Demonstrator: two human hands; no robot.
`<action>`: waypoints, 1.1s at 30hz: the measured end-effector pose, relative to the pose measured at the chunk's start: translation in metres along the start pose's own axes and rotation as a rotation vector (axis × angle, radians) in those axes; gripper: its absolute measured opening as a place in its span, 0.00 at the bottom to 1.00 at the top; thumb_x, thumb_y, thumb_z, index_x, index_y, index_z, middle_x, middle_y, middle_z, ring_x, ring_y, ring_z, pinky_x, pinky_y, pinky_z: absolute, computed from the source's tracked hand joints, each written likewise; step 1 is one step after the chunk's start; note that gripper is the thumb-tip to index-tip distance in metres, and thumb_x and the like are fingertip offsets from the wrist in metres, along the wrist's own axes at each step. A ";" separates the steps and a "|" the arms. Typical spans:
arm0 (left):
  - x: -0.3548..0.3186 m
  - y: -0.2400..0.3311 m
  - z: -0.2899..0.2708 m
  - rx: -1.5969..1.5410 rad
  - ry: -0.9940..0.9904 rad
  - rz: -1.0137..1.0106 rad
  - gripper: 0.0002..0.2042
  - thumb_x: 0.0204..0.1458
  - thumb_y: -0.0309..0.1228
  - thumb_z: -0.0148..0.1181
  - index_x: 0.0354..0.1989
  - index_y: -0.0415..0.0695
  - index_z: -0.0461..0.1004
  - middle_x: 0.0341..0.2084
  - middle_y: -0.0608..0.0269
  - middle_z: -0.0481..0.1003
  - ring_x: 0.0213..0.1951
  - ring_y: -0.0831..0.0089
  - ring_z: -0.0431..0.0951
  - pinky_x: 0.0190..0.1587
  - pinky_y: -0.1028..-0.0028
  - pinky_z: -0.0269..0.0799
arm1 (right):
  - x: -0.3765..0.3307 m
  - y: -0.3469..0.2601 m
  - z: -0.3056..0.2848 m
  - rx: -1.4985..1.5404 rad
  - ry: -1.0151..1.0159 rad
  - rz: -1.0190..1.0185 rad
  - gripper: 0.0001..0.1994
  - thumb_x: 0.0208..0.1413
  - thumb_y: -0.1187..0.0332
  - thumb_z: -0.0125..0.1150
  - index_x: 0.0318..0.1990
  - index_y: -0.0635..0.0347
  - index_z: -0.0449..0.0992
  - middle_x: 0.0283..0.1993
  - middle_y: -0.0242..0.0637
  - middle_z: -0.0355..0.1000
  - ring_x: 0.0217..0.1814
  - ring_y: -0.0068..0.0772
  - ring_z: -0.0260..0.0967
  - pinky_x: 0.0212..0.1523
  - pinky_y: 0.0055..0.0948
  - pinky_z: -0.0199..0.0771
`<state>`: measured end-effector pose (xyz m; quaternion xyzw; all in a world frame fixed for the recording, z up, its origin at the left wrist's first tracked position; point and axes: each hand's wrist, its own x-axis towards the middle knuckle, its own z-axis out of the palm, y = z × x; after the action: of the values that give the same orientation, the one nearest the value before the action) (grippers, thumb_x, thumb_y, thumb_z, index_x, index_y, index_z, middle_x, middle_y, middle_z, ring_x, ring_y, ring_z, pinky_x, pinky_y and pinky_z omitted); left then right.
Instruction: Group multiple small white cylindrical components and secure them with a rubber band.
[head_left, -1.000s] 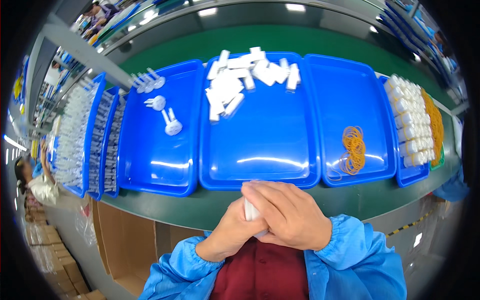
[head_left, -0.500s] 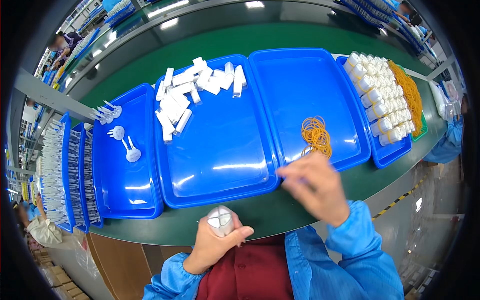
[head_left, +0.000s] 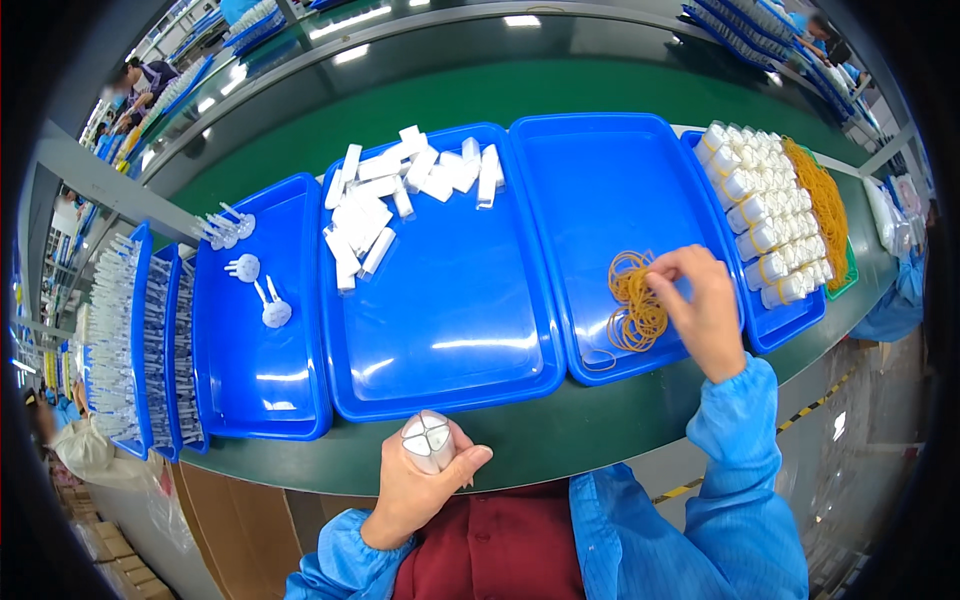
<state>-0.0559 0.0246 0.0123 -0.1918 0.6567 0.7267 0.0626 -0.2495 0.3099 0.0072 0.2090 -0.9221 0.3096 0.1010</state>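
My left hand [head_left: 425, 490] is closed round an upright bundle of white wedge-ended pieces [head_left: 428, 440], held just off the front edge of the green table. Over the right blue tray, my right hand [head_left: 697, 300] pinches thumb and forefinger at the edge of a heap of yellow rubber bands [head_left: 637, 318]. A band seems to be caught between the fingertips, though they partly hide it. One loose rubber band [head_left: 599, 360] lies by the tray's near corner. White oblong pieces in clear wrap [head_left: 362, 215] are scattered over the far part of the middle blue tray [head_left: 440, 395].
At left, a blue tray [head_left: 235, 370] carries a few white pronged parts [head_left: 276, 312]. Beside it stand trays packed with similar parts [head_left: 115, 350]. Far right, banded white bundles [head_left: 765, 225] fill another tray, with a mass of rubber bands [head_left: 822, 205] beyond.
My right hand has moved right from the tray's near left corner onto the rubber band heap, which looks more spread out. My left hand keeps the white bundle, shifted slightly left.
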 end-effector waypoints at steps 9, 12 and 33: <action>0.000 -0.005 -0.002 -0.002 -0.053 0.018 0.12 0.50 0.26 0.73 0.31 0.41 0.71 0.21 0.66 0.76 0.24 0.82 0.76 0.27 0.80 0.72 | -0.005 -0.005 -0.022 0.085 0.024 0.061 0.07 0.47 0.77 0.71 0.31 0.64 0.77 0.35 0.38 0.75 0.40 0.36 0.72 0.47 0.34 0.69; -0.001 -0.010 -0.005 -0.019 -0.063 0.033 0.12 0.50 0.25 0.73 0.32 0.41 0.71 0.22 0.65 0.77 0.24 0.82 0.76 0.28 0.80 0.72 | -0.004 -0.002 -0.031 0.046 0.063 0.066 0.08 0.46 0.76 0.72 0.31 0.63 0.77 0.37 0.37 0.75 0.42 0.37 0.71 0.45 0.33 0.69; 0.036 0.024 -0.002 -0.364 -0.142 0.205 0.10 0.54 0.23 0.68 0.32 0.41 0.69 0.32 0.56 0.80 0.39 0.70 0.83 0.43 0.72 0.77 | -0.021 -0.162 0.063 1.227 0.026 0.078 0.25 0.57 0.80 0.63 0.61 0.69 0.62 0.54 0.53 0.74 0.55 0.46 0.76 0.59 0.40 0.74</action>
<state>-0.0971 0.0132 0.0216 -0.0804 0.5248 0.8475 -0.0011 -0.1615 0.1616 0.0360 0.1912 -0.5814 0.7899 -0.0381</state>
